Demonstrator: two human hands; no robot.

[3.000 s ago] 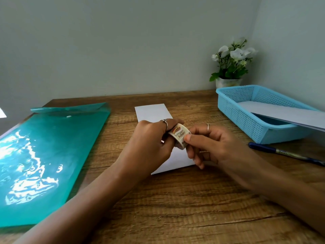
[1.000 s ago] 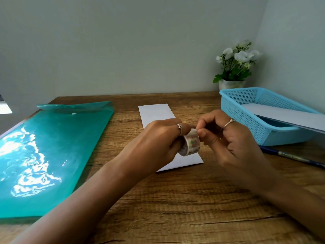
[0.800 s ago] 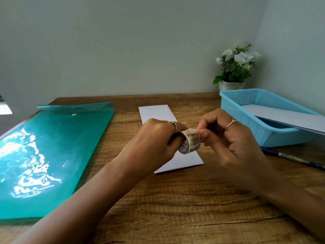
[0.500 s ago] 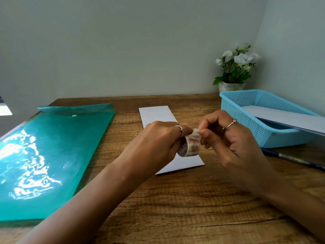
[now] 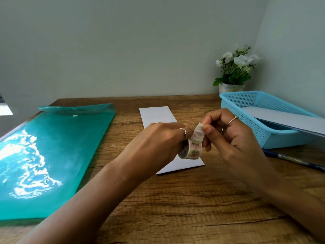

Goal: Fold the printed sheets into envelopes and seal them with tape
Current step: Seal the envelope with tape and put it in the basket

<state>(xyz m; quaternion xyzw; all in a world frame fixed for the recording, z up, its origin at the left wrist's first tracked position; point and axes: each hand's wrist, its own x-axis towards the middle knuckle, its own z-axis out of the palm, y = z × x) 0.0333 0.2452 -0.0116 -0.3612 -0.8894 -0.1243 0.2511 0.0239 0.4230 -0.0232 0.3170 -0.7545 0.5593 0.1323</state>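
A folder [image 5: 52,152] lies flat on the left part of the worktop [image 5: 175,208], reaching from the near edge back toward the wall. A folded sheet [image 5: 156,114] lies at the middle, to the right of the folder. Above the sheet's near end the left hand [image 5: 158,140] and right hand [image 5: 233,138] meet, with a tape roll [image 5: 190,150] between them. At the right stands a basket [image 5: 246,106] with paper [image 5: 281,120] lying in it and jutting out over its right rim. A potted plant [image 5: 232,73] stands behind the basket in the corner. A pen [image 5: 295,160] lies on the worktop just in front of the basket
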